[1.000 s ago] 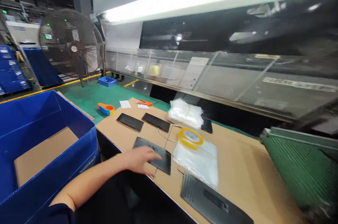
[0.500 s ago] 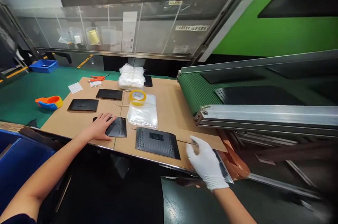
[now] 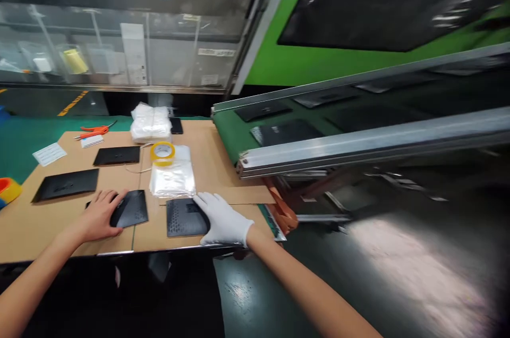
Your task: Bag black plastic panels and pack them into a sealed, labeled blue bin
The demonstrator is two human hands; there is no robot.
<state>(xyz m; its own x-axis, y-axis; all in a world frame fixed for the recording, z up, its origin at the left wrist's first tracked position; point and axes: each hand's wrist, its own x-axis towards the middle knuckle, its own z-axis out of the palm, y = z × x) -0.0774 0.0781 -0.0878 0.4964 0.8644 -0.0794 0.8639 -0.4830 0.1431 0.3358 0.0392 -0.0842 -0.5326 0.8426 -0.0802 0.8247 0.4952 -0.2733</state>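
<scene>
My bare left hand point(image 3: 101, 216) lies over the left part of a black perforated panel point(image 3: 135, 208) on the cardboard-covered table, its fingers spread and touching it. My white-gloved right hand point(image 3: 225, 221) is around the right end of a second black panel point(image 3: 179, 219). Its fingertips are at the far edge and the thumb at the near edge; this panel has a small recess, partly under the glove. Two more black panels, one nearer point(image 3: 66, 185) and one farther back point(image 3: 117, 155), lie to the left.
Beyond my hands are clear plastic bags point(image 3: 173, 178) with a yellow tape roll point(image 3: 162, 152) on top, and a white bag stack point(image 3: 151, 124). Orange-handled cutters point(image 3: 95, 131) and a paper slip point(image 3: 49, 154) lie farther left. A conveyor point(image 3: 229, 133) carrying black panels slopes up at right.
My right hand has come in from the right and closed around the end of the panel. My left hand stays on its panel. The view has swung to the right.
</scene>
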